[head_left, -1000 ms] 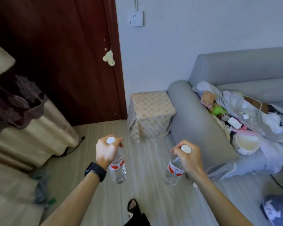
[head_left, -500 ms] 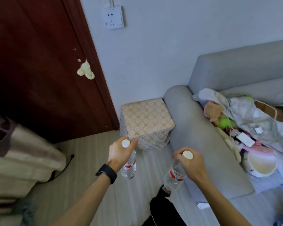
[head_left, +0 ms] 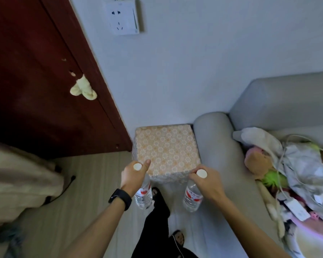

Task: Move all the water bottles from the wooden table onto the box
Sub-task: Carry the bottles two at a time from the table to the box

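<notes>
Dark red door (head_left: 35,90), wall socket (head_left: 122,17), grey sofa (head_left: 280,108) — heaped with clothes (head_left: 306,164), plush toy (head_left: 257,162)

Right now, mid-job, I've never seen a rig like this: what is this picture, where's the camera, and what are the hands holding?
No machine here: these are a person's two bare hands. The one picture comes from a wide-angle camera worn on the person's head, looking forward and down, so the arms enter from the bottom. The left hand, with a black wristband, grips the left water bottle by its neck, under the white cap; the right hand grips the right water bottle likewise. Both bottles hang above the floor, just short of the box, which is draped in patterned cloth; its visible top is bare. The box stands between a dark red door and a grey sofa.
</notes>
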`<action>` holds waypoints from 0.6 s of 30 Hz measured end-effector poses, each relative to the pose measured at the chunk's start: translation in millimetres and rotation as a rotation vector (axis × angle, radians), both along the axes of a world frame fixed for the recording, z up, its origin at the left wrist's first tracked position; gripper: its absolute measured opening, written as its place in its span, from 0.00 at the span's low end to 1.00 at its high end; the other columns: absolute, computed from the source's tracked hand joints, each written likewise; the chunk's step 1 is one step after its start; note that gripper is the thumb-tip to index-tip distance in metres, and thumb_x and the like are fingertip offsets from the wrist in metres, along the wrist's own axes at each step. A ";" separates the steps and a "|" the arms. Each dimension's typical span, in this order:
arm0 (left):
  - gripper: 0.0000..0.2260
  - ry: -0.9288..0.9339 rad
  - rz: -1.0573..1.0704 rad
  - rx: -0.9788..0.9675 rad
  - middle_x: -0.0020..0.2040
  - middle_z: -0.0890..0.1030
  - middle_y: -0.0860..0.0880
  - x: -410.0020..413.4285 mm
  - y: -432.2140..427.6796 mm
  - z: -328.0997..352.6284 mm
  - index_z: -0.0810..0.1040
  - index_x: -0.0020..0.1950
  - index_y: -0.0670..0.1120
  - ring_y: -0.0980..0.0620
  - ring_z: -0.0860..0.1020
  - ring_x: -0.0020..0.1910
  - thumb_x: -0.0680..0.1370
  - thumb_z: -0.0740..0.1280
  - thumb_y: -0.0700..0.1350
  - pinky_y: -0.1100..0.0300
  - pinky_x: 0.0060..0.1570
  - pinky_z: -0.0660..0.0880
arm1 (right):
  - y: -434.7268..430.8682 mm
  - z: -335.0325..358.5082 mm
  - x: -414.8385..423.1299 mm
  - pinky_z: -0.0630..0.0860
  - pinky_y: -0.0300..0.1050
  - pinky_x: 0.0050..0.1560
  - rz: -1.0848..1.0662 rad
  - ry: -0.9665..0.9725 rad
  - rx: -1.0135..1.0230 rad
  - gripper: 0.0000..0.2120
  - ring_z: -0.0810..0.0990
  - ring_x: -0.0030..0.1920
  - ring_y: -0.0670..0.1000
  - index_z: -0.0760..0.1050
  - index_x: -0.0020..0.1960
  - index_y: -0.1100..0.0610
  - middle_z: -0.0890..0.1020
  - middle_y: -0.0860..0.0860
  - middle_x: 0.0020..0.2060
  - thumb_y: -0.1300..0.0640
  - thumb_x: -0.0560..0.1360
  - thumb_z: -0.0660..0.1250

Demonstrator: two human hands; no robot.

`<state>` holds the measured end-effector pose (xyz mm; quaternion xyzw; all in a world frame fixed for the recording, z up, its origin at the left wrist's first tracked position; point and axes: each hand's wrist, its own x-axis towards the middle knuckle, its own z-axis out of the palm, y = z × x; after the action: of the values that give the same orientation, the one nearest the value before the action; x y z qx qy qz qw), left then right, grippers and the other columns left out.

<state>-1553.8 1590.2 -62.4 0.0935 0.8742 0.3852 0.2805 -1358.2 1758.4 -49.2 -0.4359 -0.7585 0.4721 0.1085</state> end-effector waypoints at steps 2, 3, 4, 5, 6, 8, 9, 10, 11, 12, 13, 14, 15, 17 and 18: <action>0.23 -0.028 -0.010 -0.032 0.37 0.81 0.48 -17.0 24.3 -16.4 0.76 0.41 0.41 0.51 0.76 0.37 0.77 0.68 0.61 0.60 0.33 0.67 | 24.0 -11.2 -22.1 0.77 0.46 0.42 0.012 -0.046 -0.032 0.07 0.81 0.38 0.45 0.81 0.35 0.54 0.83 0.41 0.34 0.61 0.70 0.76; 0.21 -0.048 -0.006 -0.040 0.37 0.80 0.48 -26.1 37.5 -23.8 0.75 0.40 0.43 0.50 0.77 0.38 0.77 0.69 0.61 0.58 0.34 0.67 | 36.3 -17.9 -32.5 0.78 0.47 0.42 0.011 -0.066 -0.052 0.07 0.82 0.38 0.45 0.81 0.35 0.54 0.84 0.42 0.34 0.61 0.70 0.76; 0.19 -0.071 0.001 -0.048 0.36 0.80 0.48 -34.4 50.1 -29.3 0.74 0.39 0.44 0.49 0.77 0.39 0.77 0.69 0.59 0.56 0.36 0.69 | 47.4 -23.9 -41.2 0.78 0.47 0.42 0.003 -0.083 -0.076 0.06 0.82 0.37 0.45 0.81 0.36 0.55 0.84 0.43 0.34 0.61 0.70 0.76; 0.17 -0.090 0.007 -0.051 0.36 0.80 0.48 -40.8 61.0 -34.8 0.73 0.38 0.45 0.47 0.78 0.39 0.77 0.70 0.57 0.55 0.38 0.70 | 58.2 -29.6 -48.1 0.79 0.48 0.41 0.001 -0.097 -0.095 0.06 0.82 0.37 0.45 0.81 0.36 0.56 0.84 0.44 0.34 0.61 0.71 0.75; 0.15 -0.102 0.012 -0.048 0.35 0.79 0.48 -46.9 72.1 -40.1 0.73 0.37 0.46 0.46 0.78 0.39 0.77 0.69 0.54 0.55 0.37 0.71 | 68.3 -34.2 -54.9 0.79 0.49 0.41 0.012 -0.110 -0.099 0.06 0.82 0.37 0.46 0.81 0.37 0.56 0.84 0.45 0.34 0.61 0.71 0.75; 0.13 -0.109 -0.007 -0.059 0.34 0.78 0.49 -60.9 97.3 -45.1 0.72 0.37 0.45 0.47 0.77 0.37 0.77 0.68 0.51 0.57 0.34 0.69 | 90.0 -42.6 -70.9 0.79 0.46 0.41 0.035 -0.137 -0.108 0.05 0.82 0.38 0.45 0.80 0.38 0.56 0.84 0.45 0.34 0.61 0.72 0.73; 0.12 -0.106 -0.022 -0.077 0.34 0.78 0.49 -68.0 110.1 -47.4 0.73 0.38 0.45 0.48 0.76 0.37 0.78 0.68 0.51 0.59 0.32 0.69 | 101.8 -47.8 -79.6 0.78 0.41 0.39 0.033 -0.158 -0.117 0.05 0.82 0.38 0.44 0.80 0.38 0.56 0.84 0.45 0.34 0.60 0.72 0.73; 0.12 -0.104 -0.039 -0.091 0.35 0.78 0.49 -74.3 122.3 -49.9 0.73 0.39 0.45 0.50 0.76 0.36 0.78 0.67 0.51 0.59 0.32 0.69 | 112.1 -52.3 -88.1 0.76 0.37 0.38 0.022 -0.175 -0.113 0.05 0.81 0.39 0.44 0.80 0.38 0.56 0.84 0.45 0.34 0.60 0.72 0.73; 0.12 -0.107 -0.053 -0.094 0.36 0.79 0.49 -79.7 133.8 -53.2 0.73 0.40 0.45 0.50 0.76 0.36 0.78 0.67 0.52 0.58 0.32 0.69 | 122.2 -57.6 -96.3 0.74 0.35 0.37 0.010 -0.191 -0.110 0.05 0.81 0.39 0.43 0.80 0.38 0.56 0.84 0.45 0.35 0.59 0.72 0.73; 0.12 -0.113 -0.062 -0.093 0.37 0.79 0.48 -85.2 145.0 -58.5 0.74 0.41 0.45 0.50 0.76 0.36 0.79 0.67 0.52 0.56 0.33 0.71 | 133.1 -64.3 -104.5 0.73 0.35 0.38 0.006 -0.207 -0.109 0.04 0.81 0.40 0.43 0.80 0.38 0.56 0.84 0.46 0.35 0.59 0.72 0.73; 0.12 -0.119 -0.069 -0.096 0.37 0.79 0.47 -90.1 156.3 -64.7 0.74 0.42 0.44 0.49 0.76 0.36 0.79 0.67 0.52 0.55 0.35 0.72 | 144.1 -72.3 -113.1 0.74 0.37 0.39 0.005 -0.225 -0.111 0.04 0.81 0.40 0.44 0.81 0.38 0.56 0.85 0.47 0.35 0.58 0.72 0.73; 0.12 -0.125 -0.070 -0.099 0.38 0.80 0.46 -95.0 167.7 -70.7 0.75 0.43 0.44 0.48 0.77 0.36 0.79 0.67 0.52 0.54 0.35 0.74 | 155.4 -81.0 -122.1 0.74 0.39 0.40 0.002 -0.237 -0.121 0.04 0.81 0.40 0.45 0.81 0.38 0.56 0.85 0.47 0.36 0.58 0.71 0.72; 0.12 -0.133 -0.064 -0.092 0.37 0.79 0.46 -99.9 178.5 -77.3 0.75 0.43 0.43 0.48 0.76 0.34 0.79 0.67 0.51 0.55 0.33 0.74 | 166.1 -90.2 -131.0 0.75 0.42 0.42 -0.008 -0.253 -0.137 0.04 0.81 0.40 0.45 0.81 0.39 0.56 0.85 0.48 0.36 0.57 0.71 0.72; 0.13 -0.132 -0.043 -0.075 0.33 0.77 0.47 -107.6 197.7 -89.6 0.73 0.42 0.43 0.51 0.73 0.29 0.80 0.67 0.50 0.63 0.24 0.70 | 183.3 -108.9 -147.6 0.74 0.41 0.42 -0.006 -0.281 -0.143 0.03 0.82 0.40 0.45 0.81 0.39 0.55 0.85 0.48 0.36 0.57 0.72 0.71; 0.13 -0.116 -0.045 -0.079 0.32 0.75 0.48 -111.1 208.0 -96.1 0.73 0.42 0.43 0.52 0.72 0.27 0.80 0.67 0.50 0.67 0.21 0.67 | 191.7 -117.2 -155.4 0.73 0.38 0.41 -0.001 -0.282 -0.144 0.03 0.81 0.39 0.43 0.80 0.40 0.54 0.84 0.47 0.36 0.57 0.72 0.70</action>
<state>-1664.9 1798.2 -158.6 0.0796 0.8687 0.3486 0.3429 -1513.6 1950.2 -166.4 -0.5049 -0.7303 0.4592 -0.0303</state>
